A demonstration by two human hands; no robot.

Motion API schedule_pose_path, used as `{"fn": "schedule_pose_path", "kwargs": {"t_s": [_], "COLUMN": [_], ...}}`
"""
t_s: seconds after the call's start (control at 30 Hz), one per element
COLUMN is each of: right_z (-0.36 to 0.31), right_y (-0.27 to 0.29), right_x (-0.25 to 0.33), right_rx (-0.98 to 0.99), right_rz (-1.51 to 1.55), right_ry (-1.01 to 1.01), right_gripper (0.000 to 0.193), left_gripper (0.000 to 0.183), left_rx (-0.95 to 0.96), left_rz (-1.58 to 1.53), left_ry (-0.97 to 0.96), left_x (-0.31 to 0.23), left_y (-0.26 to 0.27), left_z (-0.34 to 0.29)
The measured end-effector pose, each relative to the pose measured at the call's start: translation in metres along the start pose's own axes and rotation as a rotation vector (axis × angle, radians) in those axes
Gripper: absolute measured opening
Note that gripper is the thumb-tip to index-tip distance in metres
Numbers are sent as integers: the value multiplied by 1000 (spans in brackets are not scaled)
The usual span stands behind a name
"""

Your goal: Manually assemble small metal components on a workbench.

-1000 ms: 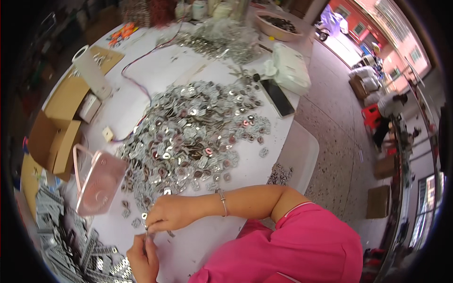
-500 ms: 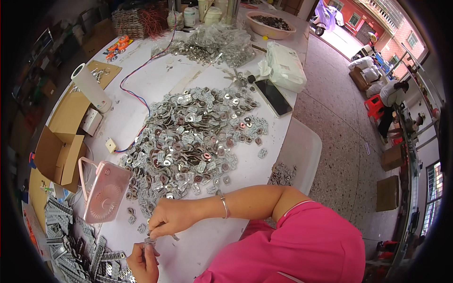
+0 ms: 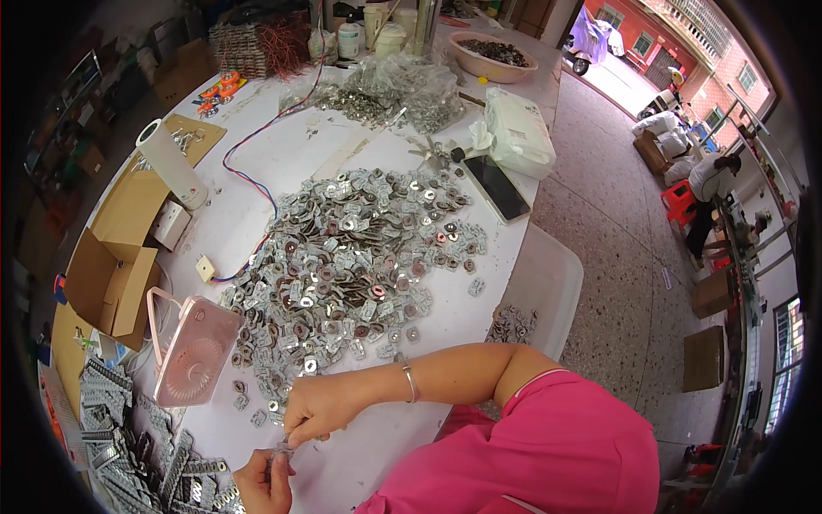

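Observation:
Near the table's front edge, my left hand (image 3: 264,484) pinches a small grey metal piece (image 3: 282,448) between thumb and fingers. Just above it, my right hand (image 3: 318,409) is closed, its fingertips at that same piece; whether they grip a second part is hidden. A large pile of small grey metal pieces (image 3: 342,257), flat and many with a round disc in the middle, spreads over the white table beyond my hands. A few loose pieces (image 3: 259,418) lie beside my right hand.
Left of my hands stand a pink fan (image 3: 199,353) and a heap of grey metal strips (image 3: 128,454). An open cardboard box (image 3: 111,291), a white cylinder (image 3: 171,163) and a phone (image 3: 497,188) lie farther off. A translucent bin (image 3: 556,283) adjoins the right edge.
Both hands have shifted slightly right and down in the picture, staying close together. The whole scene has moved a little with the head. The pile looks the same.

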State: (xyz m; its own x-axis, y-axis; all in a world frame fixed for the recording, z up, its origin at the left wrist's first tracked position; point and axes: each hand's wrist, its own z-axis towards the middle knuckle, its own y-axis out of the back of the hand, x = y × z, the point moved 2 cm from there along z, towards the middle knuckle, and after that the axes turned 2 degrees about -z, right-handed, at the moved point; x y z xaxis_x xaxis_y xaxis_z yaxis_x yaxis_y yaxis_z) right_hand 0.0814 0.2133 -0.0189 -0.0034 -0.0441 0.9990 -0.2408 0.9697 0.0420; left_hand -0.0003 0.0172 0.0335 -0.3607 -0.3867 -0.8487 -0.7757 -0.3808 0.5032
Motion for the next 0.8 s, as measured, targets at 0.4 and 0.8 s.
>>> {"fn": "schedule_pose_path", "kwargs": {"t_s": [0.4,0.8], "right_z": [8,8], "right_y": [-11,-8], "right_x": [-3,6], "right_rx": [8,-374], "right_rz": [243,-175], "right_ry": [-22,-76], "right_gripper": [25,20], "left_gripper": [17,14], "left_rx": [66,-372], "left_rz": [-215,443], "left_ry": [173,-290], "left_x": [17,6], "left_y": [-1,-14], "left_z": [-1,15]}}
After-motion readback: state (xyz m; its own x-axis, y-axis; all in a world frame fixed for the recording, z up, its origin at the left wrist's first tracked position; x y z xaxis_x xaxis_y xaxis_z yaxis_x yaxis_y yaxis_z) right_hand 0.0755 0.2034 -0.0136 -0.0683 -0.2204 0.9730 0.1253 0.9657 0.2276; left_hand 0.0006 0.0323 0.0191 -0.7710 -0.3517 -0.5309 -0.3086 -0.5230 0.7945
